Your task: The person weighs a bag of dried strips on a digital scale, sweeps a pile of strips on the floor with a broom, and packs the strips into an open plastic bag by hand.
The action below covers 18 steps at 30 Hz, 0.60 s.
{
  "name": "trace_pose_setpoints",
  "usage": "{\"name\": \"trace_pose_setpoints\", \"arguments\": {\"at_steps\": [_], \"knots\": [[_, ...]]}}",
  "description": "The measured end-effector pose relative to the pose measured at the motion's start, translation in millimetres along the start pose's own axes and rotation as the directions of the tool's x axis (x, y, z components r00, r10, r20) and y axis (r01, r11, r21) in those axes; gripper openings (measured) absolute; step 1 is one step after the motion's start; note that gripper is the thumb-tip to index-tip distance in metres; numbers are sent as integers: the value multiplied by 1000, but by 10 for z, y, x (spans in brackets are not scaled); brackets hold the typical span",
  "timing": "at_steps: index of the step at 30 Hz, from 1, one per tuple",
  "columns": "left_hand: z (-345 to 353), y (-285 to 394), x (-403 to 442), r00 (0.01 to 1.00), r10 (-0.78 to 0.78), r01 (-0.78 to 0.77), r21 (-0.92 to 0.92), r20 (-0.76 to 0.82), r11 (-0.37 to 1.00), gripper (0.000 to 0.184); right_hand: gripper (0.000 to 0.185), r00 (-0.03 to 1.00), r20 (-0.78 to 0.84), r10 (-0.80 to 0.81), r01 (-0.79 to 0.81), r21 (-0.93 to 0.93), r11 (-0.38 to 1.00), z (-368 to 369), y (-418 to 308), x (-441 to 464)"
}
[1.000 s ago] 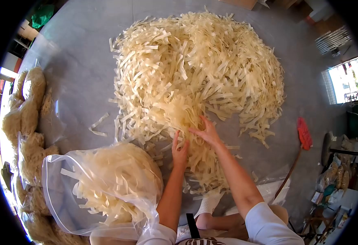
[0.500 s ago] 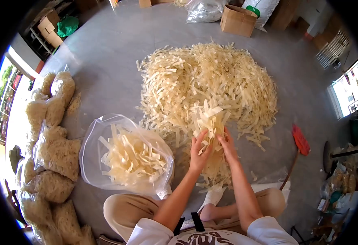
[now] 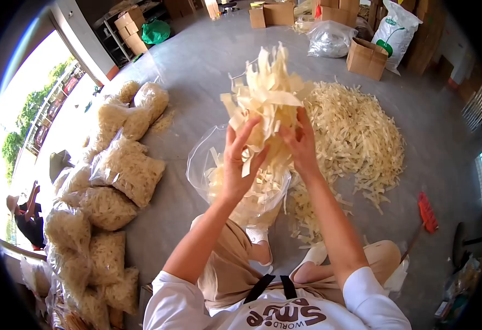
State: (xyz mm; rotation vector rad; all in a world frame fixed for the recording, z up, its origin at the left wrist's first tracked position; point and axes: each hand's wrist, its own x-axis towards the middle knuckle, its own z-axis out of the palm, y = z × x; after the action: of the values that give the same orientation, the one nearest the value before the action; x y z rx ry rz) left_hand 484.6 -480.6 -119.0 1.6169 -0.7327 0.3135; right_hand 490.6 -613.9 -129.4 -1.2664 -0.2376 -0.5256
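Between my two raised hands is a bundle of pale yellow flat strips (image 3: 268,96), dry and ribbon-like. My left hand (image 3: 241,159) grips its left side with bent fingers, and my right hand (image 3: 300,144) presses in from the right. The bundle hangs above a clear plastic bag (image 3: 197,159), whose wide mouth stands open on the floor in front of me. More of the same strips lie inside the bag, partly hidden behind my hands and forearms. Beyond my right hand spreads a large pile of loose strips (image 3: 356,132) on the grey floor.
Filled plastic bags (image 3: 128,168) are stacked along the left side. A red broom head (image 3: 427,212) lies at the right. Cardboard boxes (image 3: 367,58) and a white sack (image 3: 396,33) stand at the back. A person (image 3: 29,214) is outside the left doorway.
My hands have lifted a bundle of strips from the near edge of the pile and carried it up and left over the bag. The camera view has turned left.
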Motion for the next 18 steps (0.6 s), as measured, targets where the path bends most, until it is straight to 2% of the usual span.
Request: {"name": "trace_pose_setpoints", "arguments": {"at_steps": [1,2,4,5,6,7,8,9,10,11,12,13,15,16,18], "knots": [[-212,-86,-35,1000,24,-23,42,-13,999,55,66,998,53,17,-20,59,998,67,150,-29],[-394,-242,-93,990,124,-142,346,72,928,54,67,995,74,64,-66,24,998,110,317,-68],[-665,-498,-338,971,-28,-88,458,239,885,59,67,989,117,86,-78,-68,995,86,818,-237],[-784,-627,-483,941,-110,-74,510,321,857,62,64,961,191,200,-187,-89,978,-5,1007,-367],[-913,-696,-635,842,-306,-40,617,445,786,63,59,913,229,338,-260,-313,914,-142,1265,-503],[-980,-651,-711,694,-500,-33,717,518,697,63,59,913,234,333,-253,-314,915,-203,1228,-553],[-1034,-595,-772,635,-550,-104,766,543,635,58,57,860,267,436,-231,-558,797,-263,1197,-616],[-1089,-567,-745,634,-553,-97,765,541,637,58,55,796,266,543,-172,-761,626,-307,1178,-659],[-1161,-567,-683,690,-525,36,701,498,712,53,55,791,264,552,-179,-762,622,-354,1210,-673],[-1216,-583,-612,741,-503,157,613,445,774,48,55,820,292,493,-125,-748,651,-389,1246,-650],[-1240,-606,-532,819,-475,246,549,323,798,39,55,847,319,426,-65,-733,677,-407,1265,-599],[-1288,-657,-455,852,-470,311,498,230,809,31,55,848,317,425,-63,-735,675,-363,1129,-537],[-1379,-739,-344,874,-487,384,610,2,693,39,53,836,392,384,73,-773,630,-290,853,-417],[-1401,-790,-319,875,-484,385,606,1,696,39,53,835,393,384,77,-776,627,-288,832,-359],[-1424,-929,-314,865,-441,446,768,-239,459,48,56,902,167,399,-173,-707,686,-296,799,-280]]}}
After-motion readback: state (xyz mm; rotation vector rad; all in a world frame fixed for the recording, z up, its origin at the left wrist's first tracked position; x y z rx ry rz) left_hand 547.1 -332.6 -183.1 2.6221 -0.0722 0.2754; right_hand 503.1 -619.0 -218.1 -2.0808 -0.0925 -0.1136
